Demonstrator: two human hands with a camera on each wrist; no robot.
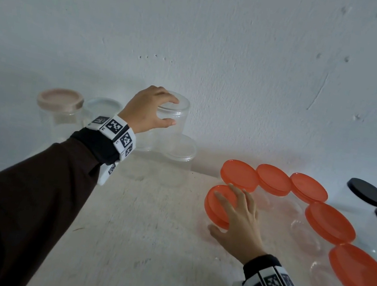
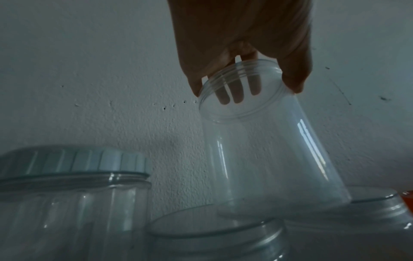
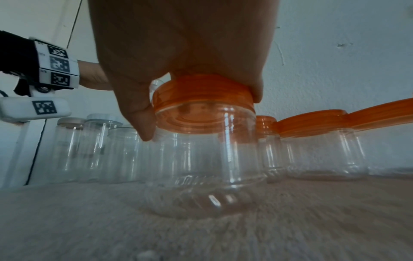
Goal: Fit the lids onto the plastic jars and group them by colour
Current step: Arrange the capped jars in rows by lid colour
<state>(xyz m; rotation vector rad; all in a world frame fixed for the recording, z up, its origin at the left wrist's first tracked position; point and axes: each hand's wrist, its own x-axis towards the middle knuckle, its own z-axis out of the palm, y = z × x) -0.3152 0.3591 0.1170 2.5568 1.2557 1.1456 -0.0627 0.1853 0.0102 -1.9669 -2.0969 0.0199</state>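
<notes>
Rough off-white tabletop (image 1: 141, 235) against a pitted white plaster wall (image 1: 226, 36). Far left: clear, smooth, cylindrical plastic jars; one wears a round beige lid (image 1: 60, 99), the next a ribbed white lid (image 2: 73, 161). Left hand (image 1: 149, 110) grips the threaded rim of a lidless clear plastic jar (image 2: 268, 150), fingers curled over the mouth, thumb on the outside; the jar is tilted, its base over two open jars below. Right hand (image 1: 241, 217) lies spread on top of the orange round lid (image 3: 203, 93) of a clear ribbed jar (image 3: 208, 167) standing on the table, thumb down its side, fingers loosely wrapping the lid edge. To the right, five more orange-lidded clear jars (image 1: 329, 222) curve in an arc; black-lidded jars (image 1: 368, 191) at far right.
</notes>
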